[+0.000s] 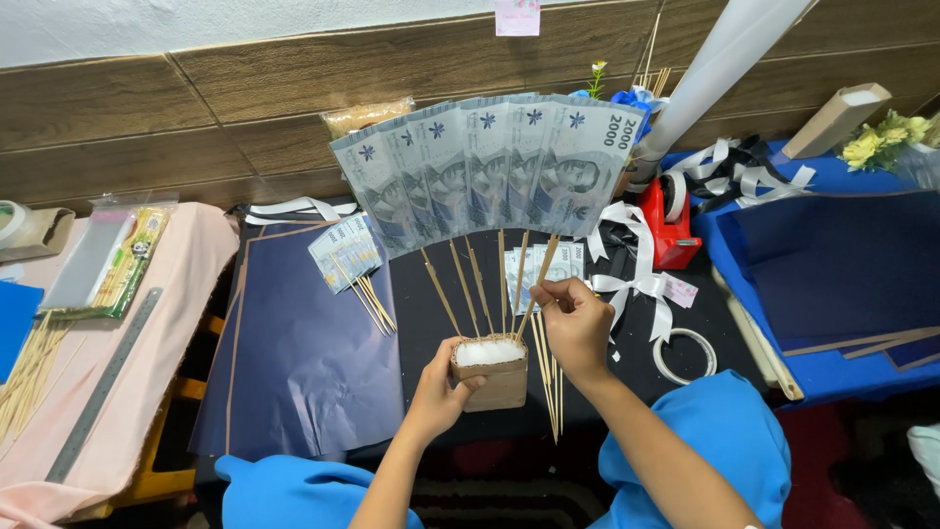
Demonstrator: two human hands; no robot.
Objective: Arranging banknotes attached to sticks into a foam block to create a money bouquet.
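Left hand [443, 390] wrapped around a small brown block [497, 377] topped with white foam [489, 352], thumb on the front, block held upright over the black sheet [431, 304] near the table's front edge. Right hand [576, 323] pinched narrow on one wooden skewer [537, 284], fingertips closed on the stick just above the foam. Five skewers planted in the foam, splayed like ribs, each carrying a grey-blue banknote; notes [490, 167] overlapping into a fan above the block, rightmost one on the pinched skewer. More loose skewers [550, 377] lying on the black sheet beside the right wrist, with a few spare notes [548, 263] behind them. Second small fan of notes on sticks [348, 257] lying flat on the navy paper [304, 353], left of the block. White ribbon bow [636, 279] and tape ring [685, 355] to the right, near a red tape dispenser [671, 230]. Further left, a metal ruler [103, 387] on pink cloth [186, 294] and a packet of skewers [117, 264]. Blue sleeves on both arms at the bottom edge.
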